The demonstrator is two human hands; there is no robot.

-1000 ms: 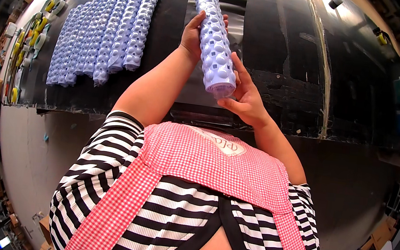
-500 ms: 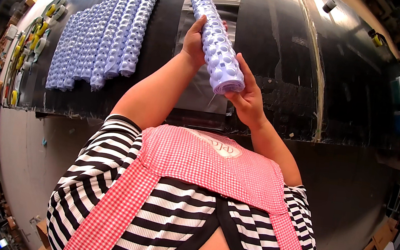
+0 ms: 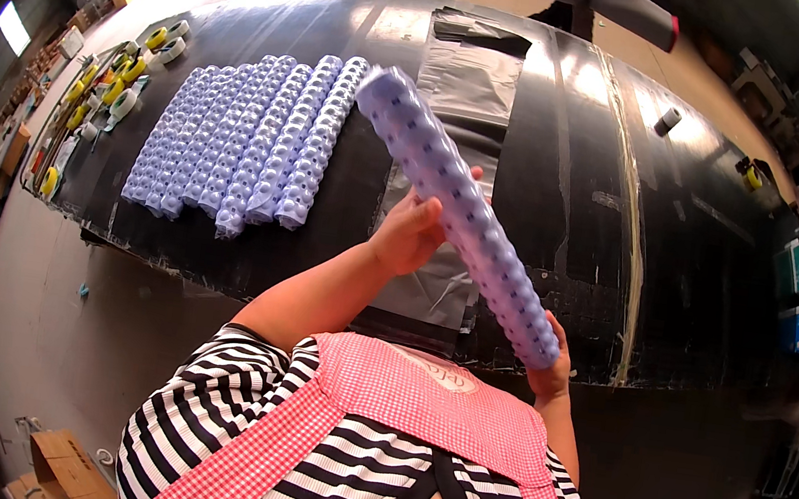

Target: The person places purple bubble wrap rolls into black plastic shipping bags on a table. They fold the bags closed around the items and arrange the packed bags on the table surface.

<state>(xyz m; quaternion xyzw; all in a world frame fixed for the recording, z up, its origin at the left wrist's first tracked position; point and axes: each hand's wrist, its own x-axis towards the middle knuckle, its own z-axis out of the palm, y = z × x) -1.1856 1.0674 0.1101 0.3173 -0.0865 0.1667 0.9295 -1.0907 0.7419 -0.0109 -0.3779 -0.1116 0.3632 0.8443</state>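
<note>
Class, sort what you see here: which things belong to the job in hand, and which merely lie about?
In hand: lilac studded roll, held by left hand and right hand; row of matching rolls; grey plastic sheet.

Lying about: yellow tape rolls; cardboard box; small roll.

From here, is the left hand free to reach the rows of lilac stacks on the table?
Probably not yet: the left hand grips the long lilac stack together with the right hand. The rows lie unobstructed to its left.

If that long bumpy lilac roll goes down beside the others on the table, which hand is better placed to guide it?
Probably the left hand: it grips the lilac roll mid-length, on the side of the laid-out rolls. The right hand only holds the near end.
</note>
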